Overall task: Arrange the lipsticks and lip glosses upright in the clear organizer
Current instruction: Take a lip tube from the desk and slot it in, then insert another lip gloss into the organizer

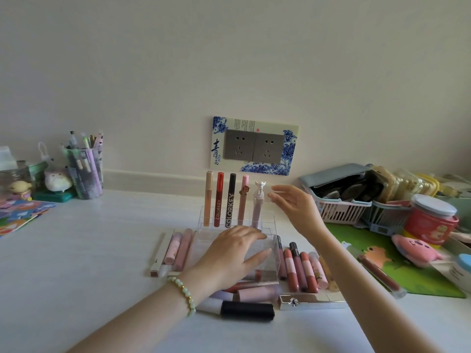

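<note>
left hand [230, 253]: open, flat on clear acrylic organizer [272, 247], hiding front cells | right hand [297, 207]: open, empty, beside white-capped gloss tube [257, 207]

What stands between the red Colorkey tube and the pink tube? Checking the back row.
Head view: one black Colorkey tube stands upright between the red tube and pink tube.

1. The left hand [230, 253] covers the near part of the clear organizer [270, 226], hiding its front compartments.
2. Several lip glosses [254, 285] lie partly under that hand and wrist.
3. The right hand [297, 207] is motion-blurred at the fingertips.
4. The colourful booklet [17, 215] is cut off by the left edge.
5. The white jar [460, 271] runs off the right edge.
</note>
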`<state>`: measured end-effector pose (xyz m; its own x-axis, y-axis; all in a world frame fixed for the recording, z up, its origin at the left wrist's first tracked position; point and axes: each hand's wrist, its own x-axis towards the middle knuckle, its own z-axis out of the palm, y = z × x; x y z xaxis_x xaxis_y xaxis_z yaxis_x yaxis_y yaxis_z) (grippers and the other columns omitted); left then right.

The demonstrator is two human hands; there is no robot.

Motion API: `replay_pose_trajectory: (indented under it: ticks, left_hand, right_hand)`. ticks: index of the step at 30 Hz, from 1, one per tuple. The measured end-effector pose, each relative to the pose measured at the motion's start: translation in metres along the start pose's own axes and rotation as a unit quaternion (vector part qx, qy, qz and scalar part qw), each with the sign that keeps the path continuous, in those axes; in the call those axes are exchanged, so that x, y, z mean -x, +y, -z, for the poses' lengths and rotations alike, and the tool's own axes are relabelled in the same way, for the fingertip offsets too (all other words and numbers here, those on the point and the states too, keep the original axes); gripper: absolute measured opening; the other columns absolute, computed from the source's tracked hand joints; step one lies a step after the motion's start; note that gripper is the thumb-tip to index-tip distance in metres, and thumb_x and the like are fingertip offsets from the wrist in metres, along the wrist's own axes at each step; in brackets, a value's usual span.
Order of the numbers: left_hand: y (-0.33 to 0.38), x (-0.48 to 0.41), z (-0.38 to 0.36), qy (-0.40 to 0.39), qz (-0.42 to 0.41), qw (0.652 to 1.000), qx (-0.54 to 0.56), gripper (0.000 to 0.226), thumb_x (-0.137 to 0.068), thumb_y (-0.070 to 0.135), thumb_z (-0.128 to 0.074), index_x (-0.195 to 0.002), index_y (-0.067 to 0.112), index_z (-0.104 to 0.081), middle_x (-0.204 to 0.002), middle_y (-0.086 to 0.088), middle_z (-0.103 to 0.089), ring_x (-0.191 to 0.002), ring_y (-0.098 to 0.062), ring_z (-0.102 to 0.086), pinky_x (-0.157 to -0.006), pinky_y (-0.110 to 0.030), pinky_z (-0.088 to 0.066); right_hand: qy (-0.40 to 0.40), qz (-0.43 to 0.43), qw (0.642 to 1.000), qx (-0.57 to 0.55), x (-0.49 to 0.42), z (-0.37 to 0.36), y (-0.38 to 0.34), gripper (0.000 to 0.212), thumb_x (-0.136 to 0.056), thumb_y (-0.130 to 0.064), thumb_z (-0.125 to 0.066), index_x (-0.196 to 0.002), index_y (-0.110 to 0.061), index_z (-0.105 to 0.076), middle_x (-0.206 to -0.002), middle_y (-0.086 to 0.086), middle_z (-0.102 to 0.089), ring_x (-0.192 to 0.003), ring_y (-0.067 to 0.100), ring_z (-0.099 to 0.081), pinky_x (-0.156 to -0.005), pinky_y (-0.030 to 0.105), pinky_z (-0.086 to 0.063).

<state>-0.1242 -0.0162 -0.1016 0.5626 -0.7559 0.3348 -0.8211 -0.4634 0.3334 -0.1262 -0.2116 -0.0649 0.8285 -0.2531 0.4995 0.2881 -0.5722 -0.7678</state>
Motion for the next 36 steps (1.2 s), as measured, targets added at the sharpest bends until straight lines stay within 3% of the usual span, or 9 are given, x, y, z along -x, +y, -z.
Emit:
replay_pose_trajectory:
  ticks: [6, 9, 12, 14, 19, 27, 30, 33, 36]
  left_hand:
    - [0.025, -0.018, -0.013, 0.000, -0.028, 0.999, 0.028, 0.052, -0.095, 0.053, -0.035, -0.137, 0.024, -0.044, -0.142, 0.009, -0.045, -0.132, -0.005, -0.034, -0.108, -0.022, -0.022]
    - [0.042, -0.035, -0.027, -0.009, -0.039, 0.998, 0.041, 0.051, -0.095, 0.052, -0.037, -0.134, 0.022, -0.047, -0.139, 0.007, -0.048, -0.131, -0.007, -0.036, -0.109, -0.026, -0.027]
    - [0.059, -0.052, -0.039, -0.027, -0.040, 0.998, 0.048, 0.051, -0.095, 0.052, -0.038, -0.133, 0.020, -0.048, -0.138, 0.004, -0.050, -0.130, -0.012, -0.038, -0.109, -0.033, -0.031]
    - [0.069, -0.060, -0.045, -0.029, -0.039, 0.998, 0.050, 0.050, -0.095, 0.051, -0.039, -0.133, 0.019, -0.048, -0.137, 0.002, -0.051, -0.129, -0.015, -0.039, -0.108, -0.035, -0.032]
    - [0.083, -0.065, -0.052, -0.030, -0.039, 0.997, 0.054, 0.048, -0.096, 0.049, -0.039, -0.133, 0.019, -0.049, -0.137, 0.002, -0.050, -0.129, -0.015, -0.039, -0.105, -0.032, -0.031]
    - [0.076, -0.060, -0.051, 0.001, -0.024, 0.996, 0.081, 0.044, -0.095, 0.046, -0.042, -0.128, 0.020, -0.053, -0.131, 0.002, -0.055, -0.126, -0.013, -0.042, -0.105, -0.033, -0.034]
    - [0.068, -0.056, -0.047, 0.022, -0.018, 0.995, 0.098, 0.041, -0.095, 0.045, -0.043, -0.126, 0.022, -0.055, -0.129, 0.005, -0.056, -0.125, -0.011, -0.042, -0.106, -0.034, -0.035]
    - [0.060, -0.048, -0.039, 0.036, 0.002, 0.991, 0.133, 0.039, -0.095, 0.045, -0.045, -0.126, 0.024, -0.054, -0.130, 0.008, -0.055, -0.125, -0.006, -0.041, -0.107, -0.029, -0.033]
    - [0.052, -0.043, -0.030, 0.047, 0.040, 0.978, 0.198, 0.045, -0.089, 0.057, -0.048, -0.124, 0.030, -0.056, -0.123, 0.014, -0.060, -0.118, -0.001, -0.048, -0.101, -0.025, -0.039]
  right_hand:
    - [0.015, -0.032, 0.998, 0.057, 0.021, 0.056, 0.017, 0.016, -0.083, -0.015, -0.068, -0.098, -0.013, -0.067, -0.094, -0.001, -0.071, -0.079, -0.003, -0.066, -0.077, 0.009, -0.051]
    - [0.032, -0.082, 0.990, 0.108, 0.036, 0.090, 0.033, 0.021, -0.079, -0.010, -0.071, -0.100, -0.007, -0.068, -0.096, 0.007, -0.071, -0.076, 0.001, -0.065, -0.072, 0.007, -0.050]
    - [0.026, -0.161, 0.962, 0.219, 0.056, 0.121, 0.051, 0.030, -0.076, -0.016, -0.074, -0.105, -0.009, -0.069, -0.104, 0.007, -0.070, -0.090, 0.017, -0.066, -0.087, 0.027, -0.051]
    - [0.013, -0.182, 0.936, 0.300, 0.068, 0.135, 0.060, 0.034, -0.076, -0.023, -0.074, -0.108, -0.012, -0.068, -0.109, 0.004, -0.069, -0.095, 0.018, -0.064, -0.091, 0.033, -0.050]
    - [0.016, -0.216, 0.919, 0.329, 0.078, 0.141, 0.067, 0.033, -0.075, -0.033, -0.074, -0.103, -0.015, -0.071, -0.100, 0.000, -0.072, -0.087, 0.016, -0.065, -0.083, 0.033, -0.053]
    - [0.009, -0.239, 0.894, 0.378, 0.078, 0.126, 0.065, 0.032, -0.074, -0.027, -0.074, -0.105, -0.021, -0.067, -0.089, -0.003, -0.072, -0.077, 0.015, -0.065, -0.070, 0.032, -0.056]
    - [0.002, -0.241, 0.909, 0.341, 0.077, 0.121, 0.060, 0.035, -0.074, -0.022, -0.075, -0.107, -0.018, -0.066, -0.089, -0.002, -0.073, -0.076, 0.014, -0.065, -0.071, 0.030, -0.055]
    - [0.037, -0.197, 0.963, 0.178, 0.069, 0.113, 0.036, 0.035, -0.073, -0.014, -0.077, -0.107, -0.011, -0.067, -0.093, 0.003, -0.073, -0.075, 0.012, -0.066, -0.070, 0.026, -0.054]
    - [0.054, -0.153, 0.986, 0.042, 0.062, 0.097, 0.000, 0.031, -0.074, -0.014, -0.077, -0.103, -0.014, -0.069, -0.090, 0.003, -0.073, -0.082, 0.018, -0.068, -0.079, 0.037, -0.054]
